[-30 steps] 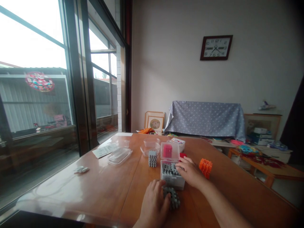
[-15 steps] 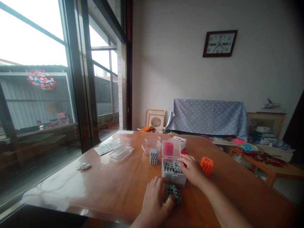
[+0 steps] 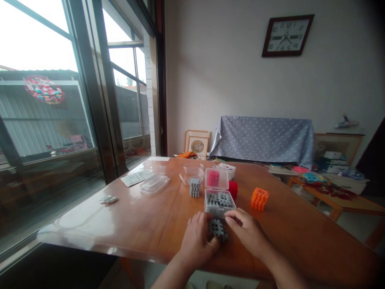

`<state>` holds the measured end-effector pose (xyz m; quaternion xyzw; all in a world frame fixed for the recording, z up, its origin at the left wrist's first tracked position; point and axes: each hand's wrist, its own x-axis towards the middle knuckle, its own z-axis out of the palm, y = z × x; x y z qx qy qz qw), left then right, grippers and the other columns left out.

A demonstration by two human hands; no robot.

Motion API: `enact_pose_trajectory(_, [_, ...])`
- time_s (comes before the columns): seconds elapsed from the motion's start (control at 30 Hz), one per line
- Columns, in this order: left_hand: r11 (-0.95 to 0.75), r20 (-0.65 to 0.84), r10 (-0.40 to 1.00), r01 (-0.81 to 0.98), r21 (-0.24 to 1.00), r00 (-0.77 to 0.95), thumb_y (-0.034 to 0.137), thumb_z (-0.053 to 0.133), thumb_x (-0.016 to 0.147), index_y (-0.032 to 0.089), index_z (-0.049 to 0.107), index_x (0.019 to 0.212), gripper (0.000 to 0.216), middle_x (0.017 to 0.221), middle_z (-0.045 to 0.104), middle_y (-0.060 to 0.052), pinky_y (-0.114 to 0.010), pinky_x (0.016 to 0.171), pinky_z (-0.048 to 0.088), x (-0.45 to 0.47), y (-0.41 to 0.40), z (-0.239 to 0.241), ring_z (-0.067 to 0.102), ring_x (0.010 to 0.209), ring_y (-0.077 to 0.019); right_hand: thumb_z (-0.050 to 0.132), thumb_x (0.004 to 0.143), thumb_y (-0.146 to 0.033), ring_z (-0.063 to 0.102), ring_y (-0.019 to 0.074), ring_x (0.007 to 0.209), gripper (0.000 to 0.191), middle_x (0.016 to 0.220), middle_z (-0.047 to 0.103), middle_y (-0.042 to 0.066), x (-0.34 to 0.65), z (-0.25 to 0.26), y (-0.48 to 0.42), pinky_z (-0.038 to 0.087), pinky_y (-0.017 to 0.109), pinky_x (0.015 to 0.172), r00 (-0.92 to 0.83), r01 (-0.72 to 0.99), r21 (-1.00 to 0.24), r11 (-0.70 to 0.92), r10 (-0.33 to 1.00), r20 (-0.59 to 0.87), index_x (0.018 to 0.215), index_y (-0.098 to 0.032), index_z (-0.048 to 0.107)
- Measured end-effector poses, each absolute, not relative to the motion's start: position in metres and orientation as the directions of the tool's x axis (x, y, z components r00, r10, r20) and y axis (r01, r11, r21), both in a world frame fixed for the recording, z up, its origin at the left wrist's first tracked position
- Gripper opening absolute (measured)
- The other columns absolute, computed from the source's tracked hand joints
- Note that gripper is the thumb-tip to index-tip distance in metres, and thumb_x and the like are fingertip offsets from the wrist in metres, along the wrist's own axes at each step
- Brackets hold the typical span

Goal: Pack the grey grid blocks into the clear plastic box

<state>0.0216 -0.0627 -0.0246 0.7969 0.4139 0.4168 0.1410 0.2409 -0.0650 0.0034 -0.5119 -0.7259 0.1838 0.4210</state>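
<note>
My left hand (image 3: 198, 237) is closed around the left side of grey interlocking toy pieces (image 3: 217, 230) with toothed edges, low over the table. To its right, my right hand (image 3: 245, 228) has thumb and fingers drawn together by the front right corner of a clear plastic box (image 3: 221, 212); anything between those fingertips is hidden. More grey toothed pieces (image 3: 219, 198) lie inside the box, whose hinged lid (image 3: 216, 182) stands up. Behind and left of it is a grey stack (image 3: 195, 187). Red pieces (image 3: 233, 189) sit behind the box, and an orange stack (image 3: 260, 199) stands right.
Clear empty tubs (image 3: 192, 176) and a clear lid (image 3: 154, 184) rest on the wooden table (image 3: 144, 224). A paper sheet (image 3: 135, 178) and a small crumpled packet (image 3: 108, 199) lie left. A lidded white tub (image 3: 227, 170) is farther back.
My right hand has drawn back from the box's right rim towards me, and its fingers have come together. My left hand stays on the grey pieces. The camera view has tilted down.
</note>
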Motion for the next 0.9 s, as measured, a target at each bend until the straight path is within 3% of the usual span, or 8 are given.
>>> enact_pose_trajectory(0.17, [-0.678,0.598,0.73,0.455,0.577,0.331,0.01,0.063,0.069,0.023,0.051,0.115,0.05,0.107,0.058,-0.006,-0.042,0.092,0.047,0.02,-0.062,-0.025,0.055,0.1,-0.0257,0.064,0.09,-0.038,0.069,0.0221,0.095,0.028,0.109,0.07,0.006,0.24,-0.001,-0.07,0.057,0.034,0.086,-0.186,0.589,-0.718,0.371,0.927,0.326,0.113,-0.025,0.072])
enact_pose_trajectory(0.4, [-0.726,0.643,0.687,0.355,0.589,0.337,0.013,0.063,0.077,0.023,0.048,0.12,0.047,0.113,0.057,-0.008,-0.043,0.096,0.05,0.017,-0.067,-0.023,0.057,0.106,-0.0249,0.073,0.083,-0.036,0.063,0.026,0.119,0.044,0.135,0.063,0.006,0.235,0.018,-0.079,0.05,0.038,0.105,-0.276,0.649,-0.633,0.423,0.906,0.322,0.127,-0.03,0.069])
enact_pose_trajectory(0.8, [-0.76,0.693,0.649,0.295,0.579,0.312,0.021,0.062,0.09,0.024,0.042,0.134,0.048,0.125,0.057,-0.012,-0.045,0.103,0.051,0.013,-0.073,-0.028,0.058,0.119,-0.0262,0.075,0.082,-0.03,0.066,0.0234,0.104,0.03,0.115,0.069,0.004,0.228,0.044,-0.088,0.053,0.035,0.095,-0.372,0.549,-0.73,0.408,0.901,0.224,0.112,-0.029,0.075])
enact_pose_trajectory(0.9, [-0.76,0.701,0.65,0.278,0.588,0.294,0.025,0.064,0.092,0.024,0.038,0.142,0.057,0.131,0.055,-0.013,-0.046,0.106,0.05,0.012,-0.073,-0.026,0.057,0.124,-0.027,0.074,0.081,-0.028,0.066,0.0223,0.099,0.028,0.111,0.069,0.003,0.234,0.044,-0.084,0.054,0.034,0.091,-0.371,0.537,-0.739,0.408,0.9,0.228,0.109,-0.028,0.075])
